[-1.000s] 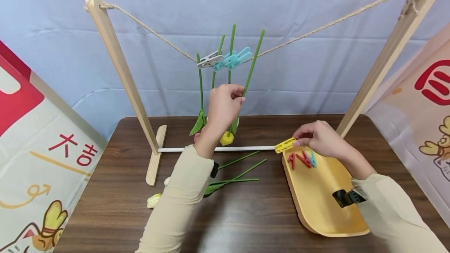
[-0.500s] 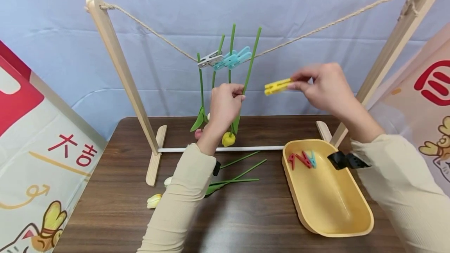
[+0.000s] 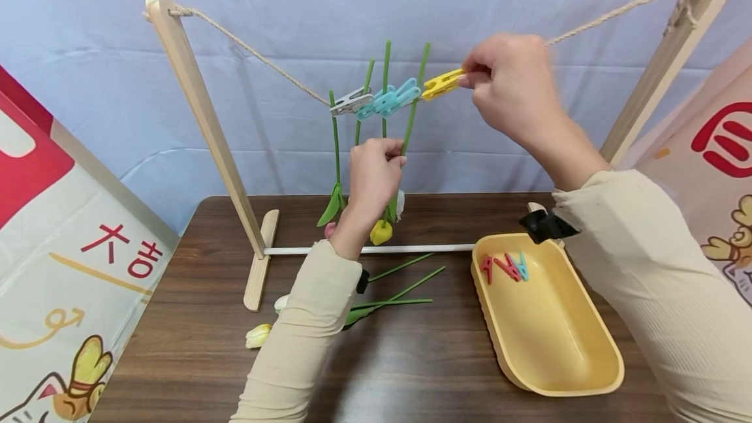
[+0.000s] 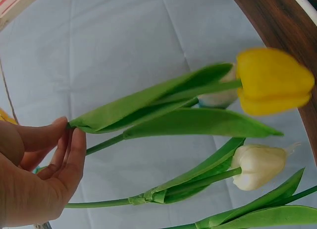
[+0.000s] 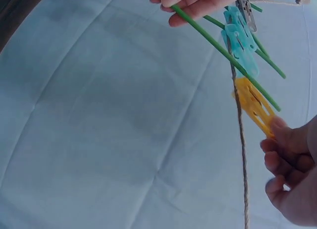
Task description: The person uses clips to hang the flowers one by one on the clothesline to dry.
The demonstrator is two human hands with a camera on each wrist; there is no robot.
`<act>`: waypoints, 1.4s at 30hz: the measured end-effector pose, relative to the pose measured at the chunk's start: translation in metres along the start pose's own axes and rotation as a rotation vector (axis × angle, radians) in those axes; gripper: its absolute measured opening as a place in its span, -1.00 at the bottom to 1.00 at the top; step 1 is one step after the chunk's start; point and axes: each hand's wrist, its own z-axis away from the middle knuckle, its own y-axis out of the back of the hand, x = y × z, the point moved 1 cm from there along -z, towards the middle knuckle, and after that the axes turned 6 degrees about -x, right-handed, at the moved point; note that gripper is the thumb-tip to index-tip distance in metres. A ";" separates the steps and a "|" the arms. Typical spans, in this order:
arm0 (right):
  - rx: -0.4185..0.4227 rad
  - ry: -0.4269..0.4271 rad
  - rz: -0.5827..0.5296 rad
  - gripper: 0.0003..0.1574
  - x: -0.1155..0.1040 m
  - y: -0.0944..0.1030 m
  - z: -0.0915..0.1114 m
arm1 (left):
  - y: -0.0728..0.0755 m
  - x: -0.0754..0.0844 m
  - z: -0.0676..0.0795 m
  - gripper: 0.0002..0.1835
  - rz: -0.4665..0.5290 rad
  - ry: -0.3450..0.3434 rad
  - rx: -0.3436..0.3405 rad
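A wood-grain table (image 3: 176, 358) spreads beneath both hands. The rack's wooden posts (image 3: 202, 119) stand outside them, one to each side, with a slack jute twine (image 3: 258, 54) sagging between. A yellow plastic tray (image 3: 546, 331) sits below the right hand (image 3: 517, 83). The left hand (image 3: 373, 172) pinches the stem of a yellow artificial tulip (image 4: 275, 81), whose flower hangs head-down below the fingers and whose bare stem end rises past the twine. To the left of that stem, above the left hand, two light-blue clothespins (image 3: 402, 98) and a grey clothespin (image 3: 351, 102) are on the twine among other stems. The right hand pinches the handle end of a yellow clothespin (image 3: 442, 84), its mouth right beside the stem and twine; whether it has bitten cannot be told.

The clip could catch only stem or only twine if the two part, since the slack twine may give under a push; crowding the neighbouring blue clip might knock it askew.

Half a second ago the yellow clothespin was lower and well apart from the stem; the left hand has barely moved.
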 end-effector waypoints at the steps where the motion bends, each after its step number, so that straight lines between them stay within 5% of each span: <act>1: -0.034 -0.015 0.004 -0.85 -0.001 -0.001 -0.001 | 0.000 0.000 0.000 -0.81 0.000 -0.002 0.005; 15: -0.228 -0.139 -0.066 -0.80 -0.008 -0.011 -0.007 | 0.001 -0.001 -0.003 -0.83 -0.011 -0.086 0.063; 22: -0.186 -0.173 -0.166 -0.66 -0.004 -0.010 0.005 | 0.000 0.000 -0.002 -0.80 0.006 -0.064 0.037; 29: -0.177 -0.140 -0.151 -0.83 0.008 -0.009 0.018 | 0.001 -0.004 -0.001 -0.79 0.028 -0.028 0.010; 34: -0.321 -0.170 -0.132 -0.80 0.028 -0.018 0.036 | 0.002 -0.010 0.003 -0.83 0.031 -0.012 0.000; 42: -0.680 -0.215 -0.219 -0.85 0.070 -0.050 0.083 | 0.000 -0.024 0.017 -0.87 -0.006 0.026 -0.056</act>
